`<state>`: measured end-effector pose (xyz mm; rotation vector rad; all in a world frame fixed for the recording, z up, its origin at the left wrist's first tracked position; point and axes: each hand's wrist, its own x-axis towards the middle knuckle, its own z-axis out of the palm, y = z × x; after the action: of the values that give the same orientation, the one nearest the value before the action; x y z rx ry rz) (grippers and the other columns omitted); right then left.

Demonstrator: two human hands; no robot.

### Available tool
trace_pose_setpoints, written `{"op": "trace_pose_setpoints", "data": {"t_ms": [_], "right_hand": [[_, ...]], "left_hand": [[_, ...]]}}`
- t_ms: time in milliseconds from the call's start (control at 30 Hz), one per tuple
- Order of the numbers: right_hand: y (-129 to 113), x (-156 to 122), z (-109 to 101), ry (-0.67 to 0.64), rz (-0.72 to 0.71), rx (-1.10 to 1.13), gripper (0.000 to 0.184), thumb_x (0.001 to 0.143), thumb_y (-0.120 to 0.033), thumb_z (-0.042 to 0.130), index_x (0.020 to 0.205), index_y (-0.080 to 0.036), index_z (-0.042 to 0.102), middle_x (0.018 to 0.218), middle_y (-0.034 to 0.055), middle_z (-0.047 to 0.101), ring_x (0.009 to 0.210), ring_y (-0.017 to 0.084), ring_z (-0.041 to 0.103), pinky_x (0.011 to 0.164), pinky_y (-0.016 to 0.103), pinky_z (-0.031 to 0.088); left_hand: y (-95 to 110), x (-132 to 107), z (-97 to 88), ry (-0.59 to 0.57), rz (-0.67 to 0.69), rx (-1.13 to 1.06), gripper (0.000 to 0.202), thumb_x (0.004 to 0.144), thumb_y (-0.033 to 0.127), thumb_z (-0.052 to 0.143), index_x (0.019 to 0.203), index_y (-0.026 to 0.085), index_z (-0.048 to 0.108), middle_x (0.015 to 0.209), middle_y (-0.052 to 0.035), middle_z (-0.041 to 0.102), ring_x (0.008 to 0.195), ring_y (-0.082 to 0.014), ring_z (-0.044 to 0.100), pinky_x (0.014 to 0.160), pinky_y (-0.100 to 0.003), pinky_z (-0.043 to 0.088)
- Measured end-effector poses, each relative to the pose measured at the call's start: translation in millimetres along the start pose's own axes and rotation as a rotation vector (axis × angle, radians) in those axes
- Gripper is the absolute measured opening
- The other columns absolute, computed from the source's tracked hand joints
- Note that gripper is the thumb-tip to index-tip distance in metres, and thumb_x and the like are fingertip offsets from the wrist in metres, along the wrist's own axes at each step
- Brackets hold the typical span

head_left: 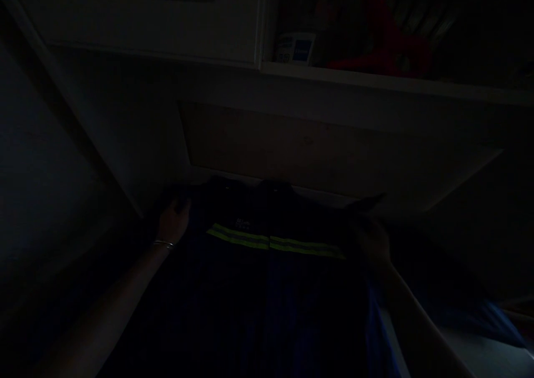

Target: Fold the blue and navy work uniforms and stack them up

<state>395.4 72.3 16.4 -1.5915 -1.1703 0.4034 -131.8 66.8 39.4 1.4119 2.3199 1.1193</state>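
The scene is very dark. A dark blue work jacket (267,278) with a yellow-green reflective stripe across the chest lies spread flat in front of me. My left hand (173,222), with a thin bracelet at the wrist, rests closed on the jacket's left shoulder. At the other side, my right hand (373,239) grips the right shoulder area. The fingers of both are hard to make out in the dim light.
A pale shelf edge (375,83) runs across above, holding a small white-and-blue box (296,48) and a red object (384,49). A light wall panel (325,150) stands behind the jacket. More blue cloth (479,317) lies at the lower right.
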Motion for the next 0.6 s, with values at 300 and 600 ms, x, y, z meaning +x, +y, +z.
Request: {"op": "trace_pose_setpoints", "data": {"t_ms": [300,600], "right_hand": [[-35.9,-81.1,45.4,-0.86,-0.316,-0.27,0.064,0.076,-0.047,0.07,0.134,-0.025,0.056,0.141,0.0083,0.054,0.133,0.03,0.045,0.113,0.05,0.033],[36.1,-257.2,-109.2,-0.49,0.36,-0.176,0.028,0.061,-0.055,0.066,0.087,-0.044,0.072,0.093,0.003,0.074,0.099,0.035,0.068,0.073,0.046,0.062]], "left_hand": [[44.2,-113.9,53.6,-0.838,0.775,0.102,0.069,0.081,0.058,0.059,0.139,0.023,0.049,0.148,-0.0086,0.048,0.135,-0.0265,0.045,0.112,-0.042,0.038],[-110.7,-221.8,-47.4,-0.099,0.104,0.101,0.042,0.083,0.057,0.049,0.113,0.028,0.058,0.12,-0.0097,0.066,0.113,-0.0311,0.062,0.096,-0.049,0.052]]}}
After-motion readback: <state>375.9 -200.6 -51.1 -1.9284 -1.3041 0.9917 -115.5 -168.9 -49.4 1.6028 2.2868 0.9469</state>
